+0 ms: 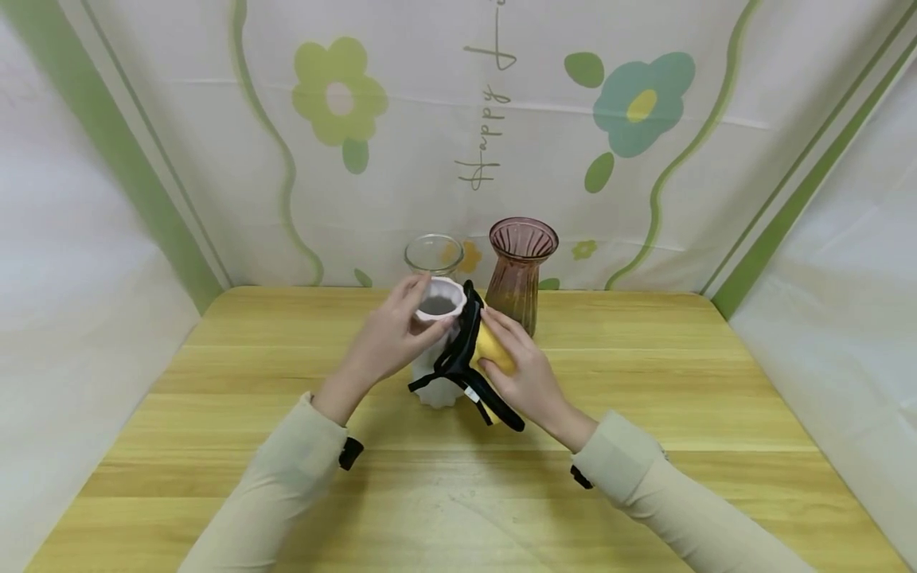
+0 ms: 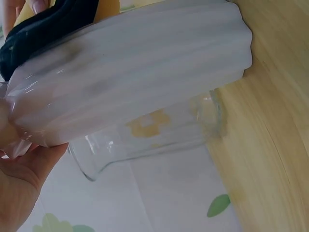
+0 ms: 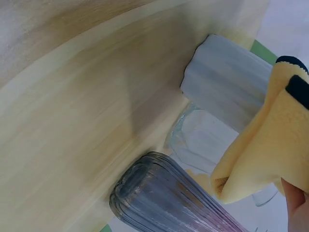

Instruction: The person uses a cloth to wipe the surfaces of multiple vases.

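My left hand grips a white fluted vase near its scalloped rim, with thumb and fingers on either side of the mouth. The vase's ribbed body stretches across the left wrist view. My right hand holds a yellow cloth with black edging against the vase's right side. In the right wrist view the folded cloth covers part of the vase; only a little of the hand shows. Whether the vase's base touches the table, I cannot tell.
Behind the white vase stands a clear glass vase, mostly hidden in the head view. A purple ribbed glass vase stands to its right. The wooden table meets a flower-printed curtain at the back and pale cloth sides.
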A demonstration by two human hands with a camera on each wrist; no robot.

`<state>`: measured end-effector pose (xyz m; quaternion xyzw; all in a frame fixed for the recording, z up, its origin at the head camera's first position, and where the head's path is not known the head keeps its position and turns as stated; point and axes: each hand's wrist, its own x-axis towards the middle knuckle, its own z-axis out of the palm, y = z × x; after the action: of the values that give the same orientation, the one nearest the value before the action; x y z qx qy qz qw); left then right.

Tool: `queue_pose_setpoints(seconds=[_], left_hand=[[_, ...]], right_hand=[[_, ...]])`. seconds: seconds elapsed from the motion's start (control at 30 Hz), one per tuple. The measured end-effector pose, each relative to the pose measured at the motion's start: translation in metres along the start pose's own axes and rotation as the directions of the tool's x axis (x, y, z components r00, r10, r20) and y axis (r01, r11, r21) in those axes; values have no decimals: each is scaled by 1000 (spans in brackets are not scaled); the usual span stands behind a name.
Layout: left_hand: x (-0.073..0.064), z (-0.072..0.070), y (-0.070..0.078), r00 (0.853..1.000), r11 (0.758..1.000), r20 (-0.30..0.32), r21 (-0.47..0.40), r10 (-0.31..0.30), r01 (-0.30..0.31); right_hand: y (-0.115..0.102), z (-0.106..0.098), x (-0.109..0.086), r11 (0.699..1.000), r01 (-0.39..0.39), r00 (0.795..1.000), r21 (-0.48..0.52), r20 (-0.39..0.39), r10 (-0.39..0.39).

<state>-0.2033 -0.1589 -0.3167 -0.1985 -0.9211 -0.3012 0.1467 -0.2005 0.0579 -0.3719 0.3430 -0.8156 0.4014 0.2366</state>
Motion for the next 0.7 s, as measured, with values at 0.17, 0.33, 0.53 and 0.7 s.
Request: queue_pose_setpoints(seconds=[0.17, 0.33, 0.53, 0.7], left_hand=[[2, 5, 9, 1000, 999, 14, -33, -7, 7], [2, 9, 14, 1000, 1000, 4, -27, -7, 7], [5, 14, 18, 1000, 1000, -3, -18, -5, 5], [8, 17, 23, 1000, 1000, 5, -28, -7, 7]], right_hand=[[1, -2, -4, 1000, -30, 1000, 8, -8, 30], [4, -2, -9, 998, -67, 998, 14, 19, 67], [7, 1, -14, 989, -136, 990, 48, -12, 137], [9, 6, -14, 994, -103, 986, 25, -127, 106]])
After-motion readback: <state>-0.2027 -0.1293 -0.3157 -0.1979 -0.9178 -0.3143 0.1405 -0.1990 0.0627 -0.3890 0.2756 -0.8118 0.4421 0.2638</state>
